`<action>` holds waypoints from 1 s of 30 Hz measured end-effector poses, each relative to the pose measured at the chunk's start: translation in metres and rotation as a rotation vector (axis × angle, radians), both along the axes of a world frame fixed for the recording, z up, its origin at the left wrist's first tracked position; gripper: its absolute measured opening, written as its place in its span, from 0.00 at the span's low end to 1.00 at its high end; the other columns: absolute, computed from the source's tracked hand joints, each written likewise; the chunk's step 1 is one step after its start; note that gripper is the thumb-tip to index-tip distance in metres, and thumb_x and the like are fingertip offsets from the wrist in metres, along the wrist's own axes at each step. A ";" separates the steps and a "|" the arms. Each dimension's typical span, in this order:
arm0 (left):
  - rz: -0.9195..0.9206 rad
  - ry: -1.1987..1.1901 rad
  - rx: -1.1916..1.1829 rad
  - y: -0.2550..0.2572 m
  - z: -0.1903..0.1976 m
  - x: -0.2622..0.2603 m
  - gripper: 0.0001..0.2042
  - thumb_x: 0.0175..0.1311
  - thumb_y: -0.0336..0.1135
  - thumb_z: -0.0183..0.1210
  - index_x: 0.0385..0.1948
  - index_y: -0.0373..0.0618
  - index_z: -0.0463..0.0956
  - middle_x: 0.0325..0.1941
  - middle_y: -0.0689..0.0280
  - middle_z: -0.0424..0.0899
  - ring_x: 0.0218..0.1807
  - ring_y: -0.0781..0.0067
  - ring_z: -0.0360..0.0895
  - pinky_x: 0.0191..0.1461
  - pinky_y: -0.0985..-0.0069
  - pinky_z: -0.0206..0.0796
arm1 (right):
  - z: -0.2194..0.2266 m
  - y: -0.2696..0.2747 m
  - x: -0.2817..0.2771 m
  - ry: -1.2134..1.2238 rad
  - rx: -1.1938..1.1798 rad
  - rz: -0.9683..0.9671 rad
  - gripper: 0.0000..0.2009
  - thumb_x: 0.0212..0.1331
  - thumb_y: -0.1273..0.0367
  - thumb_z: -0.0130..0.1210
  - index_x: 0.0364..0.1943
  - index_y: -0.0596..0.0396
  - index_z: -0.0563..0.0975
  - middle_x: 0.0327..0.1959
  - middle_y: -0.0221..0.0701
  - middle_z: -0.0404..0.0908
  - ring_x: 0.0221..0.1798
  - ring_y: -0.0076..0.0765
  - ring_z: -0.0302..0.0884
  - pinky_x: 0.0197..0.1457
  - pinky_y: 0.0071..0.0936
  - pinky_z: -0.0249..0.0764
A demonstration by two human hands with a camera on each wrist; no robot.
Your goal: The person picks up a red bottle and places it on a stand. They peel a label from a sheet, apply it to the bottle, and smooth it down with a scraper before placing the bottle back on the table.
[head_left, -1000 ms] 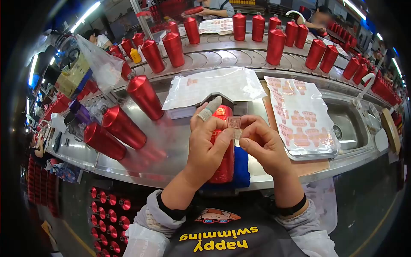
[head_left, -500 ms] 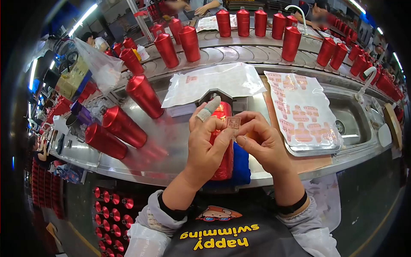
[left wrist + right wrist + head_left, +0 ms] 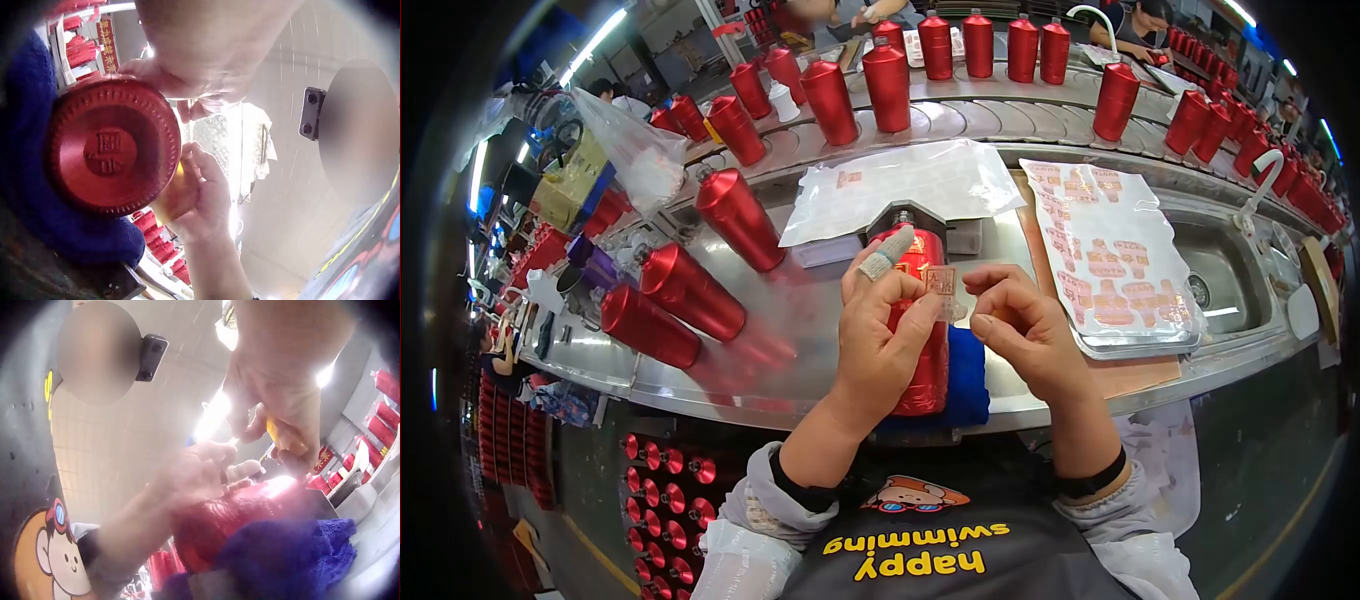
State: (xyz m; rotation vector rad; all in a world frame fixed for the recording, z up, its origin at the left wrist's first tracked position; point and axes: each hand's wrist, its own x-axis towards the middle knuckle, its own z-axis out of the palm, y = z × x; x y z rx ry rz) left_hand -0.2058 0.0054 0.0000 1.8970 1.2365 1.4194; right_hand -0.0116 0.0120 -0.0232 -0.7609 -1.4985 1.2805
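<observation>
My left hand [image 3: 875,335] pinches a small clear decal [image 3: 941,281] with a red square seal between thumb and forefinger. One left finger wears a pale wrapping [image 3: 884,254]. To its right, my right hand [image 3: 1030,335] stands apart from the decal, fingers curled around a small yellow piece [image 3: 272,429], mostly hidden. Beneath the hands a red bottle [image 3: 922,385] lies on a blue towel [image 3: 968,375], its neck toward a dark angled holder [image 3: 878,222]. The left wrist view shows the round embossed base of the bottle [image 3: 112,150].
Behind the holder lies a white sheet [image 3: 920,185]. Right of the hands, a decal sheet [image 3: 1105,265] rests on a tray, beside a sink [image 3: 1215,275]. Several red bottles [image 3: 668,290] stand at left; more ride the curved conveyor [image 3: 960,125]. People work beyond.
My right fingers have drawn away from the decal to the right, leaving it in the left hand alone. Conveyor bottles have shifted rightward, and a white bottle has come into view among them.
</observation>
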 end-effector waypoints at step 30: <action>-0.012 -0.140 -0.225 -0.002 -0.049 -0.043 0.27 0.69 0.43 0.55 0.64 0.35 0.61 0.66 0.49 0.66 0.69 0.56 0.62 0.72 0.64 0.50 | -0.076 0.240 0.179 -1.651 0.131 -0.610 0.10 0.53 0.63 0.61 0.36 0.51 0.83 0.49 0.44 0.76 0.52 0.53 0.75 0.53 0.46 0.75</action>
